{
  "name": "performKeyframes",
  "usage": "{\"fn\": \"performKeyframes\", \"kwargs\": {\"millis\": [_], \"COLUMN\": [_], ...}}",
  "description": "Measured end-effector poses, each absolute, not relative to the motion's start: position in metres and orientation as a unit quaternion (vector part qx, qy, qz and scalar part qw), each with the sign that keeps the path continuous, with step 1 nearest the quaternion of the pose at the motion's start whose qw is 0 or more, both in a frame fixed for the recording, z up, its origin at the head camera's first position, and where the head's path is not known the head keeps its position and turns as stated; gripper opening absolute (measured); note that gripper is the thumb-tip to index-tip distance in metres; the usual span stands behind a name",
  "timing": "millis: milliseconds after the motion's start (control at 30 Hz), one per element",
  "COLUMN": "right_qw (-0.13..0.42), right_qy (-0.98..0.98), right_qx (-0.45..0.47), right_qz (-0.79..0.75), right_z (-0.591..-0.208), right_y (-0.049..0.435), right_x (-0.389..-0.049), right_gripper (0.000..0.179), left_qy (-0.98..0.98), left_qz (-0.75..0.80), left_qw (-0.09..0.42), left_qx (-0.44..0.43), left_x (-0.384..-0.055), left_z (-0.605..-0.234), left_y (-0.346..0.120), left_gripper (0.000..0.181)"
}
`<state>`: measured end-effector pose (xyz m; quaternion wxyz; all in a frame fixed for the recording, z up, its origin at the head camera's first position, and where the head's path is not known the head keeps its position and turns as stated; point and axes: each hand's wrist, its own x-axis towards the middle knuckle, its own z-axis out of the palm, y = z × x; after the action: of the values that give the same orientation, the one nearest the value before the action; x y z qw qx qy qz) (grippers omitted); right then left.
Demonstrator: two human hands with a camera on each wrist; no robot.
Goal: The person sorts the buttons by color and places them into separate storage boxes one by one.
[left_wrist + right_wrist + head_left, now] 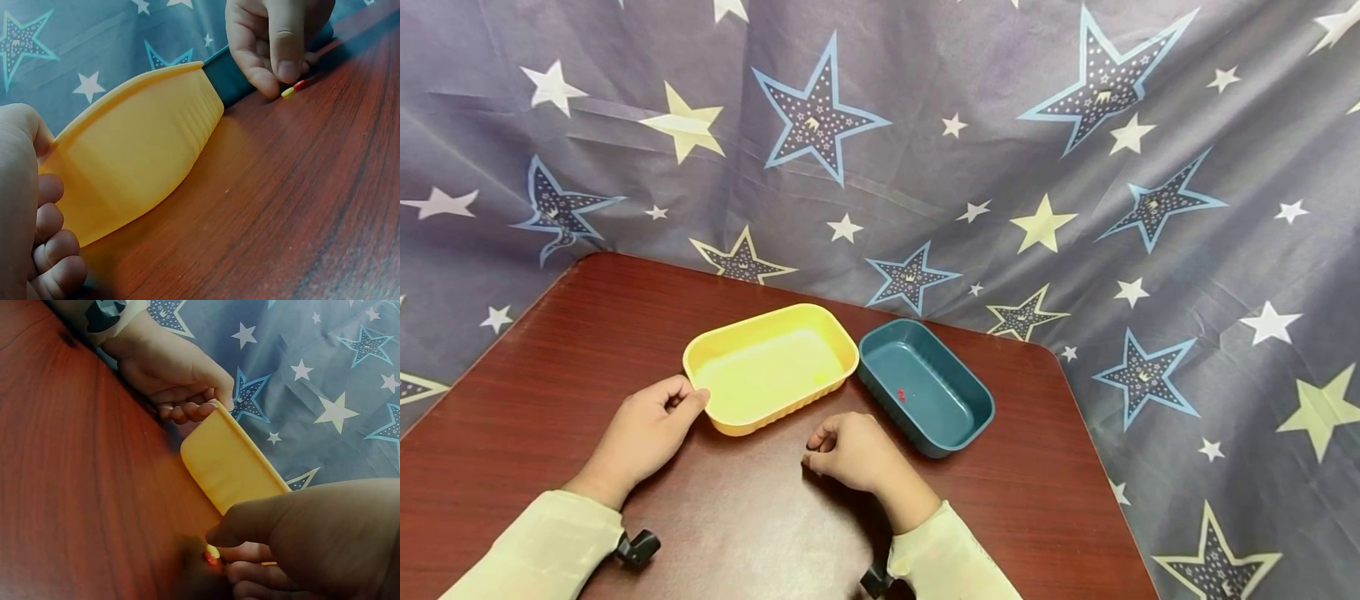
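Note:
At its near left corner, a yellow tray (737,421) is gripped by my left hand (651,429), with the thumb on the rim and the fingers curled. My right hand (853,450) is low over the table in front of the trays, its thumb and fingers curled together. At those fingertips, a small red-and-yellow capsule (294,89) appears pinched, close to the tabletop; the right wrist view shows the capsule (211,554) against the thumb. To the right stands a dark teal tray (951,396) with small red pieces (901,395) inside.
Both trays stand on a dark red wood-grain table (737,517), their near corners side by side. A faint yellow piece (820,378) lies in the yellow tray. A star-patterned grey curtain (925,150) hangs behind the table and along its sides.

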<state>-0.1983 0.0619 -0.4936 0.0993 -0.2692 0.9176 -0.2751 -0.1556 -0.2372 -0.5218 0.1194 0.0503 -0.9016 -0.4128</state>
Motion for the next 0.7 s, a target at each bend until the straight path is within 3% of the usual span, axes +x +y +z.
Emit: {"fn": "performKeyframes", "kwargs": {"millis": [367, 700], "right_qw": [0.038, 0.055], "right_qy": [0.923, 0.927], "right_qx": [-0.283, -0.27], "right_qz": [-0.256, -0.256], "right_z": [-0.4983, -0.4984], "right_y": [0.0579, 0.058], "right_x": [-0.1924, -0.1922], "right_gripper": [0.013, 0.014], "left_qy": [-0.901, -0.903], "left_qz": [-0.413, -0.408], "left_qw": [0.121, 0.123], "left_qx": [0.049, 0.052], "left_x": [-0.1556, -0.1555], "left_z": [-0.5227, -0.523], "left_y": [-0.2379, -0.2377], "left_gripper": [0.034, 0.034]}}
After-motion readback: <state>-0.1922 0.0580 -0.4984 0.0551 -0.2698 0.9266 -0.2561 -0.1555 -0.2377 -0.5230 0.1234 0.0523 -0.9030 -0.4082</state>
